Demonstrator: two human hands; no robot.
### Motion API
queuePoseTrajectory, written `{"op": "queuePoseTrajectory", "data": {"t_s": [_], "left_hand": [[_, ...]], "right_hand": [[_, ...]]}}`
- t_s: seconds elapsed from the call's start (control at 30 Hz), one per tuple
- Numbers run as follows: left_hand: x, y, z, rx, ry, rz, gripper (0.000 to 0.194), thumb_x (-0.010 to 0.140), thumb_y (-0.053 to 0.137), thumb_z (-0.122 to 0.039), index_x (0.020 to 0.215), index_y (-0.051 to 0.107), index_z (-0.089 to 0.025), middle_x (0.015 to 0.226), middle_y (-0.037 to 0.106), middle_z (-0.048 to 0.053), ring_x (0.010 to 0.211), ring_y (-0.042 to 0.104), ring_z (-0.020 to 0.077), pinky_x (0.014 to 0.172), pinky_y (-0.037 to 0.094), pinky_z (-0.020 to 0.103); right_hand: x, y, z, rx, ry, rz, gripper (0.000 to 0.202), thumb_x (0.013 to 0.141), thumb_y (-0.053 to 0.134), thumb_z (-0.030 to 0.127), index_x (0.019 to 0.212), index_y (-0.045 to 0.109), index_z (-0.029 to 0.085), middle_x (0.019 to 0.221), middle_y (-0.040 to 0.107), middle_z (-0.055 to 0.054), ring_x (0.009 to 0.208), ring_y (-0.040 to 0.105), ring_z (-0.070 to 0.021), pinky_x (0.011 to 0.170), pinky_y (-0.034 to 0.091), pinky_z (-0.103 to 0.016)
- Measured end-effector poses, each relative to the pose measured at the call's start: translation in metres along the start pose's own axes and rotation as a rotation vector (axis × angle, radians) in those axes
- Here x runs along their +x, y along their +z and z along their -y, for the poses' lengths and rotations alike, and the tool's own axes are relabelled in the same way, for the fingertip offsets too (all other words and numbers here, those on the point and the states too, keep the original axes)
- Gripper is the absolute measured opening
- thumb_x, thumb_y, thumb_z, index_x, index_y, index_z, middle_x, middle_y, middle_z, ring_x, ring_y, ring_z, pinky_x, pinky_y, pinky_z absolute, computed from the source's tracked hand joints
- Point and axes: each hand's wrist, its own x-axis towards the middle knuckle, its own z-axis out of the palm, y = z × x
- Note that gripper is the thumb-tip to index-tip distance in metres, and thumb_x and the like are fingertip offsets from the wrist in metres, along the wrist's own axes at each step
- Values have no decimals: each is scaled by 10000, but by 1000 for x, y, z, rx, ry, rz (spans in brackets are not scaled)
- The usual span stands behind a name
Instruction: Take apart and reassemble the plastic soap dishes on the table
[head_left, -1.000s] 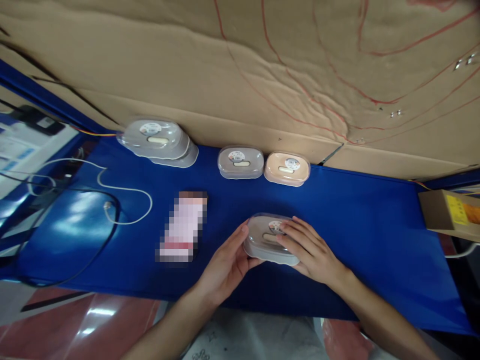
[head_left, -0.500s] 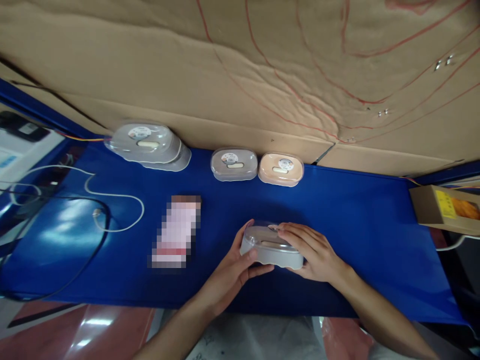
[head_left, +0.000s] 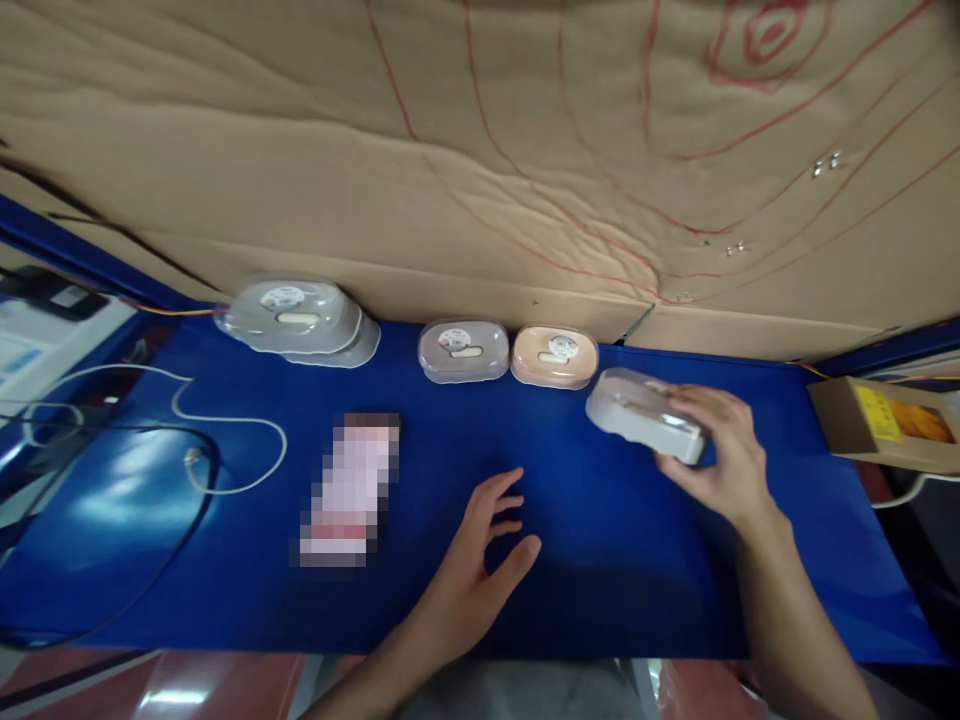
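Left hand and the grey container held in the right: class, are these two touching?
Apart. The head view shows blue tabletop between the left hand and the grey container, which only the right hand grips.

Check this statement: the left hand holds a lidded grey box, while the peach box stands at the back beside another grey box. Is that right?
Not quite: the head view shows the right hand holding the lidded grey box; the left hand is empty. The peach box stands beside another grey box.
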Motion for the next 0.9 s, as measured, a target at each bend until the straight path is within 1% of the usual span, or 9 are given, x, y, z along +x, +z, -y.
{"op": "queuePoseTrajectory", "data": {"t_s": [0.1, 0.2, 0.33, 0.43, 0.5, 0.6, 0.77, 0.83, 0.9], "left_hand": [[19, -5, -19, 359, 213, 56, 640, 927, 750, -322, 1537, 559, -364, 1609, 502, 117, 1488, 451, 405, 1257, 316, 599], [60, -3, -43, 635, 455, 91, 563, 960, 670, -264, 1515, 600, -321, 1671, 460, 110, 1573, 341, 432, 1308, 121, 633], [120, 8, -63, 919, 635, 118, 632, 968, 562, -175, 1594, 483, -203, 1750, 312, 131, 1644, 168, 395, 1313, 73, 623], [140, 15, -62, 1041, 644, 100, 654, 935, 571, -139, 1582, 476, -121, 1739, 298, 210, 1630, 193, 434, 1298, 68, 659], [135, 19, -56, 1075, 639, 86, 616, 937, 586, -136, 1548, 515, -100, 1703, 356, 251, 1601, 260, 469, 1285, 82, 685], [106, 22, -47, 1120, 629, 63, 529, 969, 590, -156, 1498, 578, -165, 1634, 473, 238, 1532, 398, 478, 1252, 143, 736], [57, 16, -38, 1379, 674, 44, 454, 1001, 611, -200, 1452, 600, -252, 1416, 654, 177, 1341, 603, 381, 1175, 364, 670], [50, 10, -33, 1389, 681, 21, 542, 964, 695, -245, 1487, 559, -280, 1461, 614, 176, 1360, 585, 377, 1167, 385, 650], [48, 4, -25, 1315, 646, -11, 709, 898, 791, -285, 1541, 491, -280, 1588, 488, 204, 1458, 489, 415, 1172, 385, 653]], "right_hand": [[-3, 0, -31, -115, 81, -38, 501, 885, 755, 364, 1343, 593, 245, 1304, 725, -134, 1249, 671, -376, 1071, 483, -574], [-7, 10, -43, -139, 83, 2, 467, 898, 724, 355, 1329, 587, 239, 1335, 709, -133, 1270, 655, -366, 1081, 456, -553], [-10, 21, -47, -143, 95, 46, 477, 890, 695, 281, 1348, 565, 246, 1422, 667, -136, 1356, 588, -369, 1103, 403, -556], [-12, 24, -51, -149, 124, 60, 461, 906, 677, 235, 1352, 565, 241, 1468, 636, -146, 1397, 542, -378, 1100, 386, -565], [-14, 25, -54, -142, 126, 70, 436, 933, 659, 229, 1359, 564, 233, 1485, 621, -151, 1396, 542, -372, 1095, 401, -553], [-15, 28, -57, -123, 116, 83, 414, 971, 638, 244, 1376, 558, 235, 1502, 607, -146, 1406, 539, -355, 1111, 416, -535], [-16, 35, -58, -75, 102, 86, 438, 1002, 625, 280, 1432, 544, 271, 1524, 596, -127, 1429, 534, -341, 1143, 418, -544], [-16, 37, -59, -73, 103, 87, 455, 1006, 620, 278, 1454, 539, 279, 1520, 600, -125, 1424, 543, -341, 1138, 427, -548], [-15, 37, -58, -80, 106, 97, 467, 1009, 616, 277, 1469, 536, 283, 1522, 598, -128, 1420, 548, -347, 1132, 432, -554]]}}
